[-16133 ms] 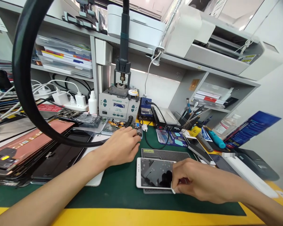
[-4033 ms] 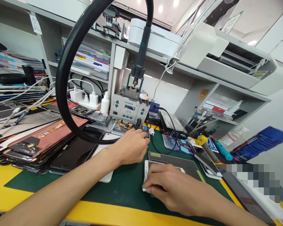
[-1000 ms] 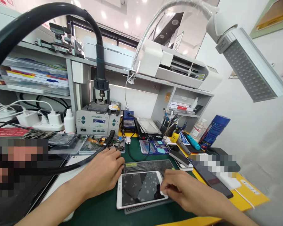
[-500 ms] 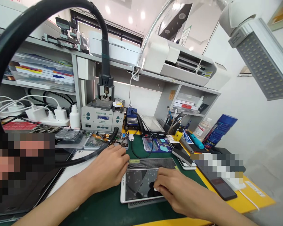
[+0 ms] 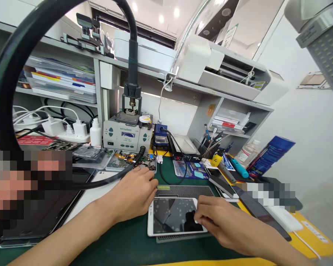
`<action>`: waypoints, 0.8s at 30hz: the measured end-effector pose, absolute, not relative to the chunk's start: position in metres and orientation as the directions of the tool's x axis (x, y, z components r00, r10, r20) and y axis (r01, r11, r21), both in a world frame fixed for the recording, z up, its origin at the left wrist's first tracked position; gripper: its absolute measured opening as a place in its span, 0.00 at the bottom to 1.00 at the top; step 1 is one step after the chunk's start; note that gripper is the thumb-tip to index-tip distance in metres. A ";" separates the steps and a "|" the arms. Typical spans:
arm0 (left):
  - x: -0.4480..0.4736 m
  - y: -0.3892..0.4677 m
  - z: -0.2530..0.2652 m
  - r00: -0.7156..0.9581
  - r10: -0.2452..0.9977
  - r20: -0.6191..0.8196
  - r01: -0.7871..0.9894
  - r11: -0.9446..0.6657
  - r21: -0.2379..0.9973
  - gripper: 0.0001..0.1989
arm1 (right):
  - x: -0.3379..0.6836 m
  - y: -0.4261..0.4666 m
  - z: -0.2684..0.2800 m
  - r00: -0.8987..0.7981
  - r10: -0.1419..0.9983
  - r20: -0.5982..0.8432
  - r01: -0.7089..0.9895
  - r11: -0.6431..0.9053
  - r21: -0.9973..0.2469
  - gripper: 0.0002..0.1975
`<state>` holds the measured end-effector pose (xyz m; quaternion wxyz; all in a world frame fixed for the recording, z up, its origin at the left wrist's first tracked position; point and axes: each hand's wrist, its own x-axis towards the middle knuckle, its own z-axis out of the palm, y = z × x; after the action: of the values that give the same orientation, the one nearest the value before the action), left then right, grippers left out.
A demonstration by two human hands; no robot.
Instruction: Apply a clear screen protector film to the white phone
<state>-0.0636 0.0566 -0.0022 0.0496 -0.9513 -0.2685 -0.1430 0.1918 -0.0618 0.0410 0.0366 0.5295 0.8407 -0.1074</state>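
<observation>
A white-framed tablet (image 5: 173, 216) lies screen up, its dark glass dotted with pale spots and reflections. Beneath it, a grey perforated plate (image 5: 191, 191) sticks out at the far and near sides. My left hand (image 5: 138, 188) is closed with curled fingers at the tablet's far left corner, against its edge. At the tablet's right end, my right hand (image 5: 215, 218) holds its fingers pinched together low over the screen. Something small and white shows at those fingertips, too little of it to name. The right hand covers part of the tablet's right edge.
A black hose (image 5: 108, 181) arches over the left side from a grey soldering station (image 5: 127, 135). Parts fill a clear tray (image 5: 119, 160) behind my left hand. Phones (image 5: 262, 212) and a white power strip (image 5: 283, 216) lie right. Blurred patches hide the far left.
The view has swung slightly left, so everything sits further right. My right hand has slid right along the screen, uncovering more of it. My left hand stays at the same corner.
</observation>
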 end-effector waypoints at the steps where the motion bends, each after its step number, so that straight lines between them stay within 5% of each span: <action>1: -0.064 0.057 -0.003 0.818 0.493 0.298 0.521 -0.853 -0.019 0.13 | 0.189 -0.061 0.040 -0.440 0.880 -0.181 0.897 0.422 -0.128 0.11; 20: -0.061 0.058 -0.002 0.817 0.481 0.318 0.519 -0.854 -0.041 0.13 | 0.141 -0.055 0.040 -0.639 0.745 -0.191 0.758 0.652 0.010 0.08; 24: -0.063 0.057 -0.002 0.807 0.491 0.327 0.532 -0.846 -0.041 0.13 | 0.139 -0.054 0.045 -0.641 0.747 -0.176 0.766 0.636 -0.091 0.08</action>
<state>-0.0627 0.0570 -0.0021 0.0655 -0.9483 -0.2697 -0.1538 0.1391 -0.0540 0.0453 0.0608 0.4193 0.9024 -0.0787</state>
